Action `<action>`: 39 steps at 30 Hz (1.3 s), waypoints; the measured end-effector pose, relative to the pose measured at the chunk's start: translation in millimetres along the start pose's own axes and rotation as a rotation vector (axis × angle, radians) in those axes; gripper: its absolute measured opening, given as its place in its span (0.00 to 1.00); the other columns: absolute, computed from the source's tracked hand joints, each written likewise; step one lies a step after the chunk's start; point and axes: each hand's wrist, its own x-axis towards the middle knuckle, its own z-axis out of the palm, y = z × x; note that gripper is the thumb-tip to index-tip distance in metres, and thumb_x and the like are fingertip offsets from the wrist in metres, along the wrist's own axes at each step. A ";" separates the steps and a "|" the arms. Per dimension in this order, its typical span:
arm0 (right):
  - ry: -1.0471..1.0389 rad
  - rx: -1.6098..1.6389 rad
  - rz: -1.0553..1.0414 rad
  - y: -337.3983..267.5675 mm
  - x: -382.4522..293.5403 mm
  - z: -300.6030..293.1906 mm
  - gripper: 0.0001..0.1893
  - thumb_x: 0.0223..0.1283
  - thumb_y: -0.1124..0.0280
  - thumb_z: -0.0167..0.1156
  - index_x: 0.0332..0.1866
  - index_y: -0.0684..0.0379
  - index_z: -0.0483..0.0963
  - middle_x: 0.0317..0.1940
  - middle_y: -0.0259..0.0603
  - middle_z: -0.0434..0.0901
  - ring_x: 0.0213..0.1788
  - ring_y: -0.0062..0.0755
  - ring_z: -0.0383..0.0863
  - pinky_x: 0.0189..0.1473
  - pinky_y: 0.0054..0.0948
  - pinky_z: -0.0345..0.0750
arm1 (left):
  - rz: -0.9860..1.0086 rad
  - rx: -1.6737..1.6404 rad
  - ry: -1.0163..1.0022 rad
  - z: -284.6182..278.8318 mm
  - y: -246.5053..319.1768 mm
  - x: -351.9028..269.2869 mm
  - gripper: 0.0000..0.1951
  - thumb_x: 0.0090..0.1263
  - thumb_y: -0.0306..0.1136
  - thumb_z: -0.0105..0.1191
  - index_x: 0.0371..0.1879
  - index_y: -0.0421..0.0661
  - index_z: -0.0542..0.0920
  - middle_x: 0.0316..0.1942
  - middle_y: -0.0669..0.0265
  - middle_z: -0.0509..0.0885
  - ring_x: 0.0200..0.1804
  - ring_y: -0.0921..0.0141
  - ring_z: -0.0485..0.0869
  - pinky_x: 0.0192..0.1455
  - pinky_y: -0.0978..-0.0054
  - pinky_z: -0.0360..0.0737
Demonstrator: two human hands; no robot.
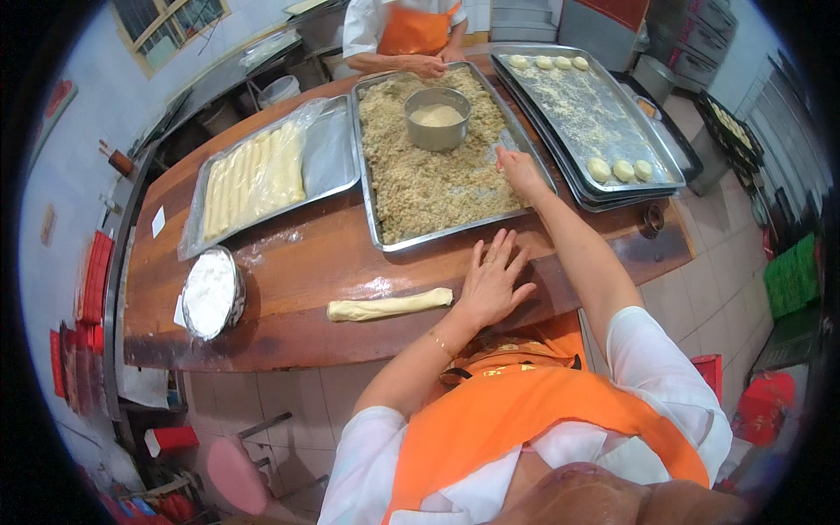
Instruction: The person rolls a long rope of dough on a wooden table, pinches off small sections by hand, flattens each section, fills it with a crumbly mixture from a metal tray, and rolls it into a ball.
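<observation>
My left hand (493, 282) lies spread, palm down, near the front edge of the wooden table, just right of a strip of dough (389, 305). Over the right side of a large metal tray of crumbly filling (426, 203), my right hand (518, 172) reaches with its fingers bent; whether it grips anything is hidden. A round metal container of pale crumbs (438, 134) stands in the filling. Several long dough strips (252, 174) lie under plastic film in a tray on the left. A bowl of white flour (211, 293) sits near the table's left front.
Stacked trays (646, 187) at the right bear several round dough pieces (598, 170). A ring-shaped object (653, 218) lies by the right edge. Across the table, a person in an orange apron (412, 33) has a hand at the filling tray's far rim. A pink stool (236, 474) stands below.
</observation>
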 end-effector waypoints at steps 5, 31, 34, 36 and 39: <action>0.040 0.295 0.155 -3.0 -2.1 -0.8 0.27 0.74 0.44 0.52 0.28 0.58 0.76 0.20 0.30 0.72 0.23 0.23 0.68 0.28 0.30 0.64 | -0.038 0.029 -0.032 -2.1 0.9 -8.3 0.32 0.74 0.54 0.52 0.71 0.47 0.71 0.75 0.49 0.64 0.78 0.54 0.58 0.77 0.47 0.55; -0.113 0.938 -0.043 -23.6 -8.8 -0.6 0.18 0.76 0.53 0.53 0.35 0.58 0.73 0.26 0.35 0.75 0.25 0.25 0.74 0.27 0.26 0.71 | -0.778 -2.128 0.363 -37.1 -66.7 67.3 0.19 0.82 0.34 0.43 0.63 0.31 0.68 0.61 0.46 0.77 0.61 0.52 0.80 0.65 0.54 0.80; 0.053 0.655 -0.411 -44.8 -22.1 14.7 0.14 0.75 0.59 0.54 0.46 0.60 0.76 0.37 0.43 0.83 0.37 0.35 0.84 0.42 0.32 0.80 | -0.862 -2.133 0.514 -30.1 -77.9 101.5 0.19 0.84 0.36 0.40 0.64 0.35 0.68 0.60 0.50 0.78 0.63 0.54 0.79 0.67 0.54 0.79; -0.097 0.300 -0.345 -69.9 -47.6 8.0 0.12 0.74 0.62 0.54 0.53 0.57 0.75 0.46 0.44 0.82 0.50 0.39 0.82 0.53 0.38 0.78 | -0.883 -2.138 0.600 -31.1 -83.6 118.5 0.19 0.85 0.39 0.40 0.65 0.38 0.68 0.60 0.52 0.78 0.64 0.54 0.78 0.68 0.53 0.78; 0.005 -0.275 -0.647 -52.8 -53.1 19.4 0.17 0.74 0.64 0.53 0.63 0.52 0.75 0.62 0.48 0.76 0.65 0.50 0.74 0.67 0.43 0.70 | -0.873 -2.116 0.627 -36.1 -83.9 129.3 0.18 0.85 0.41 0.40 0.64 0.42 0.69 0.59 0.56 0.78 0.63 0.59 0.78 0.69 0.55 0.77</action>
